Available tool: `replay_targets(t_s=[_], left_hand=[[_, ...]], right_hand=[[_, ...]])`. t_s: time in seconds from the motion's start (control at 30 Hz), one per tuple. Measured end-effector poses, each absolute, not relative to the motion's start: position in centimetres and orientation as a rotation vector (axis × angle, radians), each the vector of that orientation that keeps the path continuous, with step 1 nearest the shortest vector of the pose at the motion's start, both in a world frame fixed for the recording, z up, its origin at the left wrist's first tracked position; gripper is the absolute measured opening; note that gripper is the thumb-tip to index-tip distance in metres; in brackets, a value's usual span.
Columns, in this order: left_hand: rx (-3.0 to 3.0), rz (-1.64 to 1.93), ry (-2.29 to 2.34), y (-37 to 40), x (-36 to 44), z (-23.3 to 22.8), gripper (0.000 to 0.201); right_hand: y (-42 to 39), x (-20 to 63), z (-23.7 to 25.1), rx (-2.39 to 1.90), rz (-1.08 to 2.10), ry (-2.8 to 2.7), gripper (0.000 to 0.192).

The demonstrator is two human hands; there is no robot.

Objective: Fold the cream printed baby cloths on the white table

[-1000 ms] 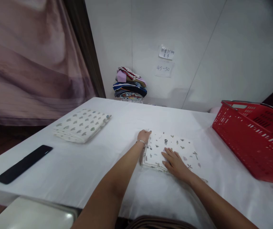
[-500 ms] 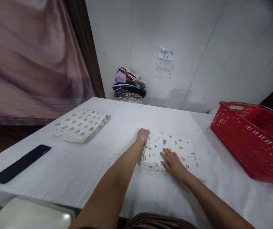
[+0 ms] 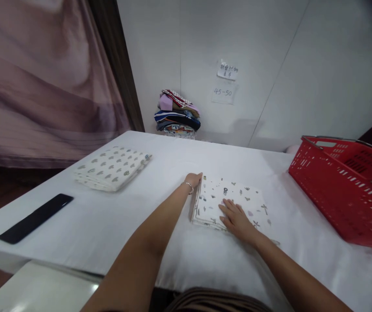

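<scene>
A folded white cloth with small dark prints [image 3: 238, 200] lies on the white-covered table [image 3: 160, 208] in front of me. My left hand [image 3: 193, 179], with a thin bracelet at the wrist, is at the cloth's far left corner, fingers on its left edge, which is lifted slightly. My right hand [image 3: 236, 219] lies flat, fingers spread, on the near part of the cloth. A second folded cloth with grey-green prints [image 3: 112, 167] rests on the table to the far left.
A red plastic basket [image 3: 345, 186] stands on the table at the right. A flat black object [image 3: 34, 218] lies near the left edge. A pile of coloured fabrics [image 3: 177, 115] sits by the wall beyond the table. Paper notes [image 3: 226, 80] hang on the wall.
My left hand has shifted slightly along the cloth's left edge and raised it a little. My right hand stays pressed flat on the cloth.
</scene>
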State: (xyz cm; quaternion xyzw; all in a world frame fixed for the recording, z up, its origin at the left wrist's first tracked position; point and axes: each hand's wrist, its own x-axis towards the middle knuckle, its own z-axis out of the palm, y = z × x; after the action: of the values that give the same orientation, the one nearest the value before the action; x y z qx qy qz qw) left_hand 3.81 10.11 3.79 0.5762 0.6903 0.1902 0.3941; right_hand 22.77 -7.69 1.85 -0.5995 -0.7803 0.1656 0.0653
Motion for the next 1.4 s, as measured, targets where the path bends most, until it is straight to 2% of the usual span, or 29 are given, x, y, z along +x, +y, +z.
replay_targets(t_s=[0.23, 0.37, 0.57, 0.83, 1.0, 1.17, 1.4], left_hand=[[1.339, 0.546, 1.450, 3.9, 0.7, 4.1, 0.033], [1.245, 0.617, 1.327, 0.4, -0.3, 3.6, 0.029], [1.304, 0.673, 1.282, -2.8, -1.1, 3.0, 0.039], [1.402, 0.772, 1.398, -4.3, -0.8, 2.6, 0.043], [1.396, 0.787, 1.396, -4.8, -0.7, 2.0, 0.041], [1.387, 0.808, 1.402, -5.2, -0.9, 1.6, 0.032], [1.413, 0.878, 1.431, -6.0, -0.8, 1.6, 0.020]], right_hand=[[-7.0, 22.1, 3.1, -1.661, 0.535, -2.263, 0.049], [-6.5, 19.9, 4.2, -1.570, 0.538, -2.137, 0.042], [-5.7, 17.0, 4.4, -1.553, 0.519, -2.070, 0.026], [-5.5, 15.4, 4.5, -1.613, 0.518, -2.079, 0.022], [-5.7, 15.3, 4.1, -1.563, 0.531, -2.060, 0.025], [-5.5, 15.3, 4.1, -1.500, 0.518, -2.171, 0.032], [-5.1, 15.1, 4.9, -1.419, 0.424, -2.372, 0.026]])
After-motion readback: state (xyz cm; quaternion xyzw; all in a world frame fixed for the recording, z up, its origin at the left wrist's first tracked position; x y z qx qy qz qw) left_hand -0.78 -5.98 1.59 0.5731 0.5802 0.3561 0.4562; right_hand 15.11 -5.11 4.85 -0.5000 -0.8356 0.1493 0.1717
